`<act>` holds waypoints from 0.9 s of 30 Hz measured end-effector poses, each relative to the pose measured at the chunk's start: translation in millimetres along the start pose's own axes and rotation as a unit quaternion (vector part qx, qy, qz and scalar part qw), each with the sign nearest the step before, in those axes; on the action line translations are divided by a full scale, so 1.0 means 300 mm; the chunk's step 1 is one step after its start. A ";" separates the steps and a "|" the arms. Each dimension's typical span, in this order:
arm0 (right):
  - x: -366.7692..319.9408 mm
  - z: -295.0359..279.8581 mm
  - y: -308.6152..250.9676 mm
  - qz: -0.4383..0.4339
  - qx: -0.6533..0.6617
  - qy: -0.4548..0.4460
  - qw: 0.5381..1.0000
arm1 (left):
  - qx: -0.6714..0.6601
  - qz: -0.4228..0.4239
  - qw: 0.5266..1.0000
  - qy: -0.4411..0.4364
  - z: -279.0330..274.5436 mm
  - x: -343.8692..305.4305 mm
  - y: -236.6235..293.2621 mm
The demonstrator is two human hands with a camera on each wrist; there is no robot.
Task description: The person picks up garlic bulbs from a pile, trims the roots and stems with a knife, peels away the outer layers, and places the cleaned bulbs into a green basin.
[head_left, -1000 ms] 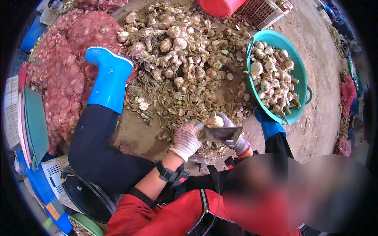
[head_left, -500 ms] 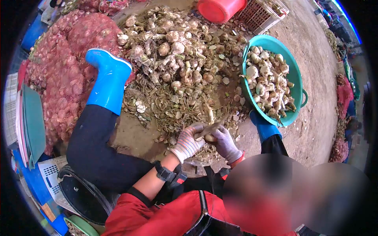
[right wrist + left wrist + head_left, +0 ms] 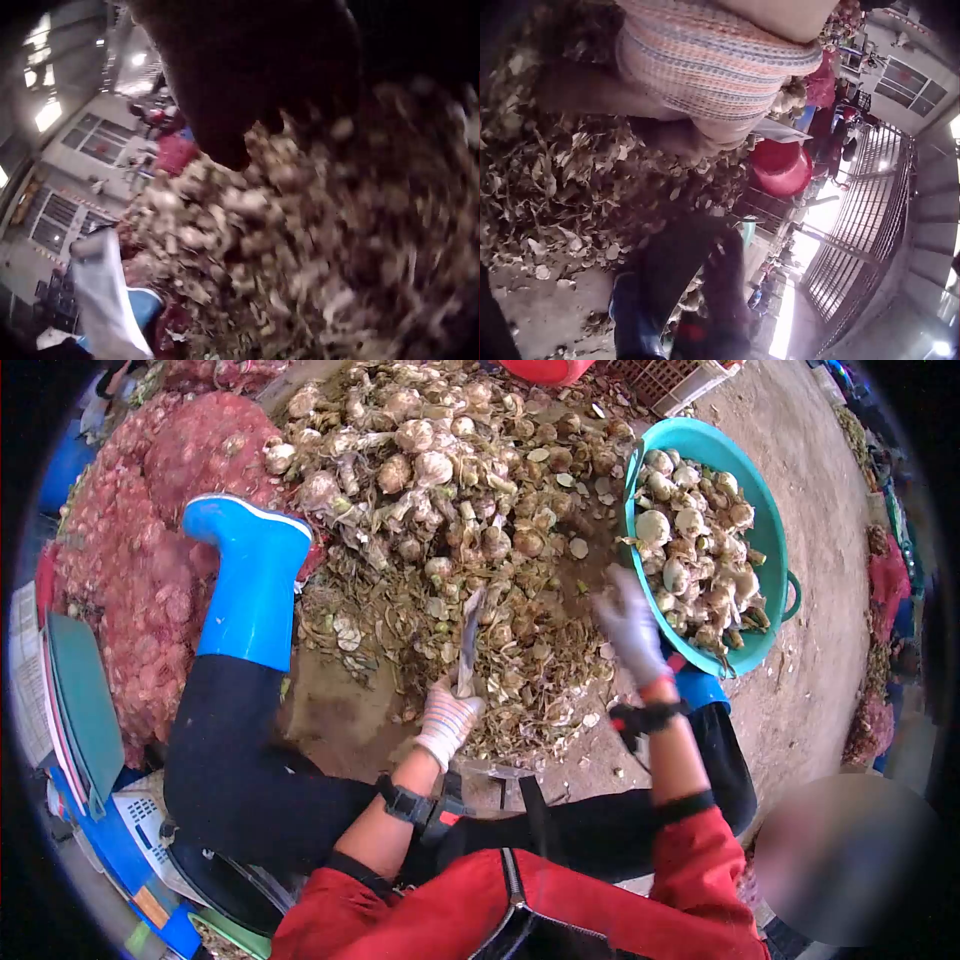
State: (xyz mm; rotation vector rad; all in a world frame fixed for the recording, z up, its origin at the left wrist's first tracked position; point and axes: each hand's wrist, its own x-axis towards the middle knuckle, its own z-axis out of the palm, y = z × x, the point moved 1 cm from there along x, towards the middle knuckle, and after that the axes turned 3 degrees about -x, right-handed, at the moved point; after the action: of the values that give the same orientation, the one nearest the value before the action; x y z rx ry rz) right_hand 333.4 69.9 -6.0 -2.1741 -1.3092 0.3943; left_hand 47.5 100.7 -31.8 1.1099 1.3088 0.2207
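Note:
My left hand (image 3: 450, 715), in a striped knit glove, grips the handle of a broad-bladed knife (image 3: 470, 635), its blade pointing up and away over the garlic scraps. My right hand (image 3: 628, 625), in a pale glove and blurred by motion, hovers between the pile and the turquoise basin (image 3: 775, 525). Its fingers are extended, with nothing visible in them. Trimmed garlic bulbs (image 3: 690, 520) fill much of that basin. A heap of untrimmed garlic (image 3: 415, 435) with stalks lies ahead. In the right wrist view, my right hand (image 3: 255, 75) is a dark shape over the garlic.
Red mesh sacks of garlic (image 3: 120, 610) lean on the left, beside my blue boot (image 3: 250, 580). Cut scraps (image 3: 530, 700) cover the ground between my legs. A red bucket (image 3: 780, 166) and a plastic crate (image 3: 670, 382) stand at the far side.
The right hand, earlier close to the knife with a garlic bulb, has moved right toward the basin and no longer shows the bulb. The left hand has drawn slightly left, its blade now pointing away.

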 end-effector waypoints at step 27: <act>-0.385 0.382 -0.123 0.251 0.443 -0.258 0.821 | 0.203 0.107 0.972 0.057 -0.037 -0.015 -0.032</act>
State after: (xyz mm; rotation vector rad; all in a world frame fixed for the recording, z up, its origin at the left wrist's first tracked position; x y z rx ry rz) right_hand 192.9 18.1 -79.4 -1.5632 -0.5132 1.5429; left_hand 32.4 98.5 -34.5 1.6092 1.3710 0.1813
